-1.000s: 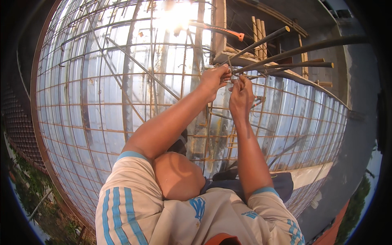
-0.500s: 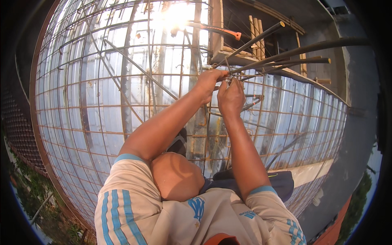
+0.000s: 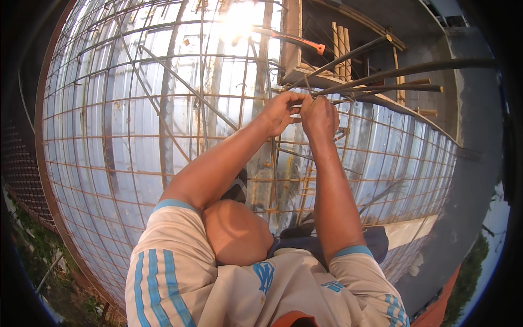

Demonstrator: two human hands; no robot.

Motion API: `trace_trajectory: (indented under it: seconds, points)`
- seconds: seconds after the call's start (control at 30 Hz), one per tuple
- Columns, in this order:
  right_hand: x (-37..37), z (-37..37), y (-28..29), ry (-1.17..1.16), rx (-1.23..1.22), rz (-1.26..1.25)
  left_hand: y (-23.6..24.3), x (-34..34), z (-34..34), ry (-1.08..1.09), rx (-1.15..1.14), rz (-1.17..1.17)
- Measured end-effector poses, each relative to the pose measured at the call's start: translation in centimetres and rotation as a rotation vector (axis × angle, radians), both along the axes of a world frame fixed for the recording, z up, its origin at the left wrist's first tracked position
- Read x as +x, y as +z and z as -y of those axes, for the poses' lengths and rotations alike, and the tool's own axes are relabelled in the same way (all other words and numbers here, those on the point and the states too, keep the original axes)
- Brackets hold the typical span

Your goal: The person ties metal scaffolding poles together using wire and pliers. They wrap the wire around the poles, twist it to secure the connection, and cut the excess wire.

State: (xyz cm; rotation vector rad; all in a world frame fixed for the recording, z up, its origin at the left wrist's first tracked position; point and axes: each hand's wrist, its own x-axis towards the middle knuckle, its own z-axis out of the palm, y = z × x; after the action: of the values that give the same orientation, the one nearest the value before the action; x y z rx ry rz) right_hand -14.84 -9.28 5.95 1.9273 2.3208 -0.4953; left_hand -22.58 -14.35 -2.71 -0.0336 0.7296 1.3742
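Observation:
My left hand [image 3: 283, 113] is closed in a pinch at the place where several steel bars meet, below the corner of a boxed opening. Close beside it, fingertips nearly touching, my right hand [image 3: 320, 115] is closed too, with its back turned up. Whatever lies between the fingers is too small and too covered to make out. A thin bent rod [image 3: 307, 83] rises just above the fingertips. From behind the hands, thick reinforcing bars [image 3: 406, 71] slant out to the right.
Thin rusty rebar mesh [image 3: 218, 97] lies over shiny corrugated metal sheeting [image 3: 136, 150]. A tool's orange-and-black handle [image 3: 305, 42] lies near the sun glare at the top. Wooden poles [image 3: 341, 50] stand in the opening. A grey concrete wall [image 3: 471, 120] borders the right side.
My right hand has shifted slightly right and up and rolled over, so its back now covers more of the bar joint. The left hand stays nearly in place, still pinched.

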Motion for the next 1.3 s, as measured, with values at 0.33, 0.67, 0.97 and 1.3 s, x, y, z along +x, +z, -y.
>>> trace_trajectory:
  seconds: [0.33, 0.67, 0.97, 1.3]
  points:
    - [1.3, -0.9, -1.7, -0.031, 0.035, -0.208, -0.4, 0.9, -0.1, -0.009, 0.117, -0.148]
    - [2.9, -0.5, -2.0, 0.084, 0.089, -0.355, 0.3, 2.1, -0.7, 0.103, 0.064, -0.659]
    - [3.5, 0.7, -2.9, 0.261, 0.359, -0.240, -0.6, 1.3, -0.3, 0.121, 0.206, -1.060]
    - [3.3, 0.6, -4.4, 0.384, 0.586, -0.425, -0.9, 1.4, -0.5, 0.108, 0.250, -1.058]
